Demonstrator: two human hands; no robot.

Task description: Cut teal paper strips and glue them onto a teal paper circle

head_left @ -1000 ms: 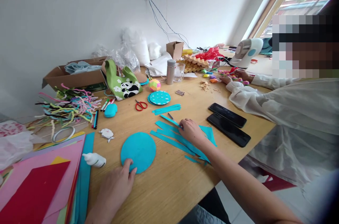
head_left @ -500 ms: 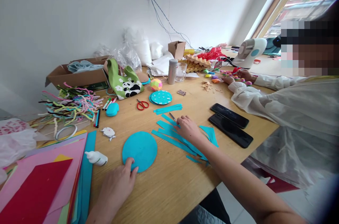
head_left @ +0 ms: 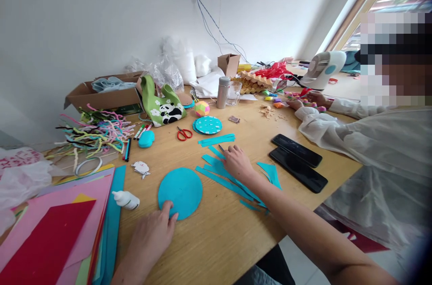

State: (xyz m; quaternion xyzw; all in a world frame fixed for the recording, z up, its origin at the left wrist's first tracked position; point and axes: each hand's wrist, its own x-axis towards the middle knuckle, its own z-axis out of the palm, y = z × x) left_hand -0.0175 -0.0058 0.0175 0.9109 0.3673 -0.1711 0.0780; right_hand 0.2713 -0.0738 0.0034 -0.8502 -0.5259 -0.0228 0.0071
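A flat blue paper circle [head_left: 182, 190] lies on the table, and my left hand [head_left: 157, 229] grips its near left edge with the index finger and thumb. My right hand [head_left: 236, 161] is over a loose heap of blue paper strips [head_left: 214, 173]. Its fingers are closed on a thin dark pointed tool [head_left: 221, 148], whose tip sticks out to the left; the rest is hidden. Beyond that hand lie a few more blue strips [head_left: 218, 140] and a dotted blue disc [head_left: 208, 125]. Red-handled scissors [head_left: 184, 134] rest to the left of the disc.
Coloured sheets [head_left: 50, 240], a white glue bottle [head_left: 126, 199] and a fish-like cutout [head_left: 141, 168] are at left. Two phones [head_left: 299, 168] lie at right. Behind stand a panda bag [head_left: 164, 105] and a steel flask [head_left: 223, 91]. A person in a pale sleeve [head_left: 324, 136] works at right.
The view has shifted slightly, so most things appear a little further right. Both hands stay nearly in place, the left on the circle and the right over the strips.
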